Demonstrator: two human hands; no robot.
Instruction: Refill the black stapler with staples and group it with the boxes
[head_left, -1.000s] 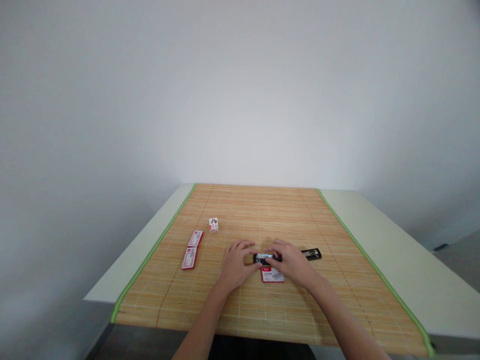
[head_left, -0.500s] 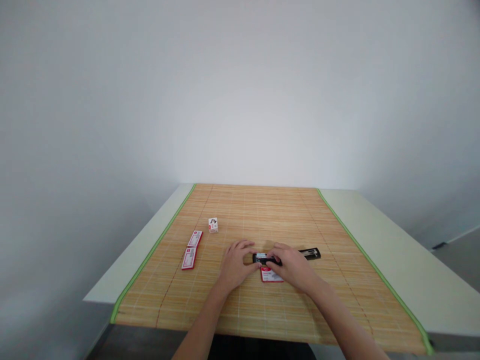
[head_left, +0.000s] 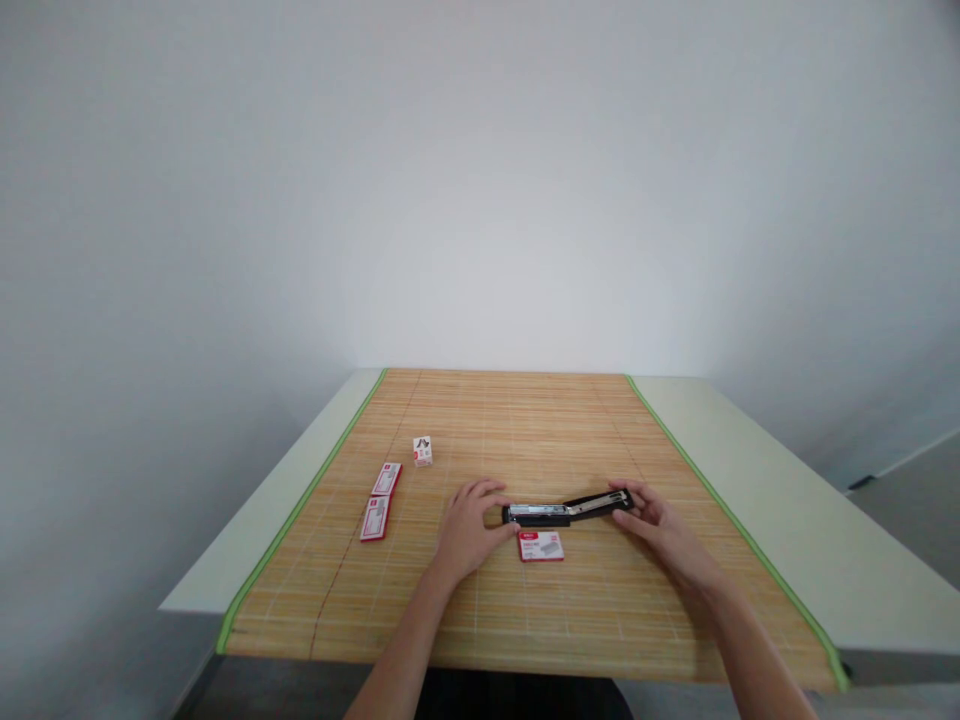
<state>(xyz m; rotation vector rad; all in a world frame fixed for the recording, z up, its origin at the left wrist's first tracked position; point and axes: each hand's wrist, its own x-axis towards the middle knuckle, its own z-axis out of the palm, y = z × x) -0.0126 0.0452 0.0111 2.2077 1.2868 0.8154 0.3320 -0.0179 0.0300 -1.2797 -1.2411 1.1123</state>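
Observation:
A black stapler (head_left: pixel 537 515) lies spread wide on the bamboo mat, its metal staple channel facing up. My left hand (head_left: pixel 471 522) grips its left end between thumb and fingers. At the other end, my right hand (head_left: pixel 654 522) pinches the tip of the slightly raised, angled arm. Just in front of the stapler lies a small red-and-white staple box (head_left: pixel 541 546), touched by neither hand's grip.
Two more red-and-white boxes (head_left: pixel 375 518) lie end to end on the left of the bamboo mat (head_left: pixel 517 420). A small white box (head_left: pixel 423 451) stands behind them. The mat has green edges and covers a white table (head_left: pixel 757 480) against a wall.
My right hand has moved right, from the stapler's channel to the far end of its other arm, which is now lifted at an angle. My left hand keeps its hold.

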